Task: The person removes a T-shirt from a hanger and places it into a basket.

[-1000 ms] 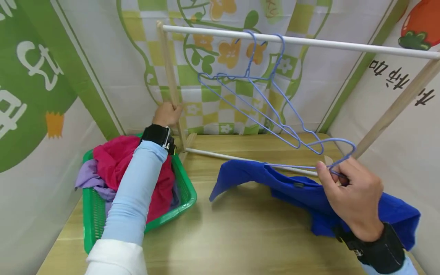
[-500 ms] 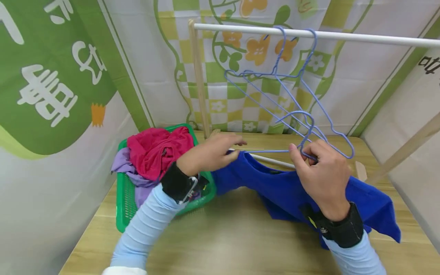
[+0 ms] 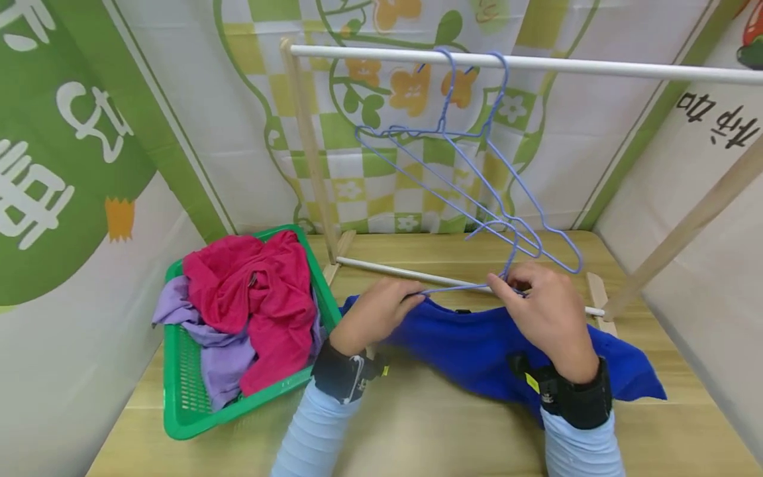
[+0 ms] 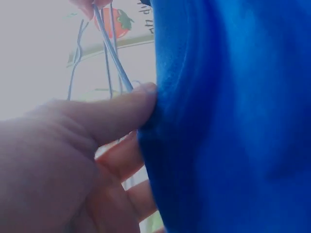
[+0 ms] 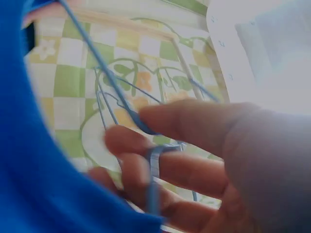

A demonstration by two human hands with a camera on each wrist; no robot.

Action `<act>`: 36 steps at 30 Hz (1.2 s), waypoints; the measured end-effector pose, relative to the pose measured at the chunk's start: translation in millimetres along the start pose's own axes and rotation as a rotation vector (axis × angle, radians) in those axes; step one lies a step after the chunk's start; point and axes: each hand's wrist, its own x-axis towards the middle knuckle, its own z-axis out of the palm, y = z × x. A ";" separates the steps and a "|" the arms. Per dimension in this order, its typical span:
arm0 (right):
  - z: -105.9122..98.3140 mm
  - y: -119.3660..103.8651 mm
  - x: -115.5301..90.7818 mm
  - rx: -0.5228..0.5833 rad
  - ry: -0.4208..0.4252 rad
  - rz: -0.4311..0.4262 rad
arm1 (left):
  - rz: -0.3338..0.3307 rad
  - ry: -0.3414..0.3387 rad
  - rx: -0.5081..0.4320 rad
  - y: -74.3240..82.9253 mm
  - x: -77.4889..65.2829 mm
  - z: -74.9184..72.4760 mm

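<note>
A blue shirt (image 3: 471,348) hangs on a blue wire hanger (image 3: 456,289) low over the table, its neckline toward the rack. My right hand (image 3: 551,318) grips the hanger just below its hook. In the right wrist view, the thumb and fingers of that hand (image 5: 194,155) curl around the hanger's twisted neck. My left hand (image 3: 378,311) pinches the shirt at the left of its neckline, where the hanger arm runs into the cloth. The left wrist view has the thumb on the edge of the blue cloth (image 4: 218,121), right beside the wire.
Behind the shirt stands a rack with a white top rail (image 3: 381,54), from which two bare blue hangers (image 3: 444,132) hang. To the left is a green basket (image 3: 179,414) holding a red garment (image 3: 274,318) and a purple garment (image 3: 226,364). A white lower bar (image 3: 405,271) crosses behind.
My left hand has left the rack's left post and come right to the shirt's neckline, taking hold there. My right hand has brought the hanger and shirt leftward, and the hook sits lower.
</note>
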 end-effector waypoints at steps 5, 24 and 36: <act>-8.1 5.9 -3.6 0.020 -0.087 -0.042 | 0.007 -0.010 0.015 -4.5 -2.9 1.9; -39.9 29.4 -9.7 0.119 -0.123 -0.112 | 0.015 -0.047 -0.064 -12.9 -15.1 -32.0; -56.8 53.3 -14.6 0.175 -0.266 -0.051 | 0.003 -0.036 -0.102 -26.2 -29.7 -40.2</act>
